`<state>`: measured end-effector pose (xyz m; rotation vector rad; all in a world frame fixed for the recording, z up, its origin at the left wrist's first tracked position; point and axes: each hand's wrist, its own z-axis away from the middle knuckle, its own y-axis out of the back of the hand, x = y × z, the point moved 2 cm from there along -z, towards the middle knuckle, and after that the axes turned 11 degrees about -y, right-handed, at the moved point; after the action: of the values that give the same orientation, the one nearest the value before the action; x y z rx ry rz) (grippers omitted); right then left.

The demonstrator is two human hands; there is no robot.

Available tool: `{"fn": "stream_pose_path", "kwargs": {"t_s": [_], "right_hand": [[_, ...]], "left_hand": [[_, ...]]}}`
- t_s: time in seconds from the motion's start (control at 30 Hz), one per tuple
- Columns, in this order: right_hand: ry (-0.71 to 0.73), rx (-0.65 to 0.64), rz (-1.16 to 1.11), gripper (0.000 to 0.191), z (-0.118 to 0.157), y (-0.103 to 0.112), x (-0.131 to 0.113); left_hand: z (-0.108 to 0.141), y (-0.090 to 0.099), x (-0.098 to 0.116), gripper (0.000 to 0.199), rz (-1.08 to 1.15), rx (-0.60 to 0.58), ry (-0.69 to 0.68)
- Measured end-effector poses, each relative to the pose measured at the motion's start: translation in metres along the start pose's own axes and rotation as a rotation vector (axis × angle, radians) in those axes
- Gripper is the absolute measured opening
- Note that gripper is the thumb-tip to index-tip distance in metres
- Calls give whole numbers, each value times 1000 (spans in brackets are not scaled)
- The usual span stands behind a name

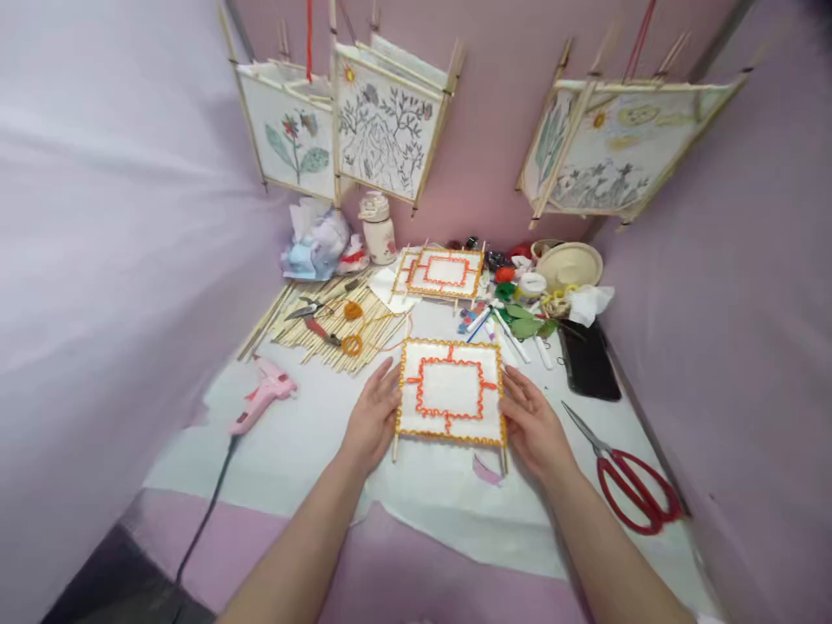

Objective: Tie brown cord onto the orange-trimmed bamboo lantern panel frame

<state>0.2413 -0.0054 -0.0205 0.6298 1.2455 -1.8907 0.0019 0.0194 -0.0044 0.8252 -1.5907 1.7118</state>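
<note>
Panel (pixel 450 390): one, centre of the frame; white, edged with mustard yarn, with a red-orange yarn rectangle joined to the edge by four short bars; stick ends project at the corners. Whether it rests on the cloth or is raised cannot be told.

Hands: two, bare, set apart, with the panel between them. Left hand (pixel 375 412) closed on its left edge; right hand (pixel 534 420) closed on its right edge.

Glue gun (pixel 263 394): one, pink, left of the frame, lying on the white cloth (pixel 325 433); dark cord running to the lower left.

Sticks (pixel 383 328): many, thin, spread left of centre. On them, pliers (pixel 316 326) with red grips, and orange yarn (pixel 353 310).

Further panels (pixel 447 270): at least two, overlapping, above centre, of like pattern.

Bottle (pixel 379 236): one, pale, upper centre-left; tissue pack (pixel 321 247) to its left.

Markers (pixel 512 335): several, loose, right of centre, near green leaves (pixel 525 325).

Bowl (pixel 570 264): pale, right of centre, toward the top.

Phone (pixel 589 362): black, right of the frame.

Scissors (pixel 629 487): red handles, lower right, near the right hand, blades toward the upper left.

Lanterns: two, hanging, stick-framed, with drawings; one upper left (pixel 383 130), one upper right (pixel 614 147).
</note>
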Motion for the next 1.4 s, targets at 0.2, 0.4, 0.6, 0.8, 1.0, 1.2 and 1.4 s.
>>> {"fn": "stream_pose_path", "kwargs": {"t_s": [0.2, 0.4, 0.6, 0.8, 1.0, 1.2, 1.4], "right_hand": [[-18, -31, 7, 58, 4, 0, -4], [-13, -37, -1, 58, 6, -2, -4], [-14, -35, -5, 59, 7, -4, -5], [-7, -42, 6, 59, 6, -3, -5], [5, -27, 53, 59, 6, -4, -5], [125, 42, 282, 61, 0, 5, 3], [541, 253, 833, 57, 17, -16, -2]], "left_hand": [[1, -2, 1, 70, -24, -1, 25], [0, -1, 1, 69, -14, -14, 10], [0, 2, 0, 67, -15, -15, -1], [0, 2, -2, 66, -19, -27, -11], [0, 3, -2, 66, -57, -24, -7], [-1, 6, -9, 55, -437, -67, -194], [51, 18, 17, 51, -1119, -48, -530]]}}
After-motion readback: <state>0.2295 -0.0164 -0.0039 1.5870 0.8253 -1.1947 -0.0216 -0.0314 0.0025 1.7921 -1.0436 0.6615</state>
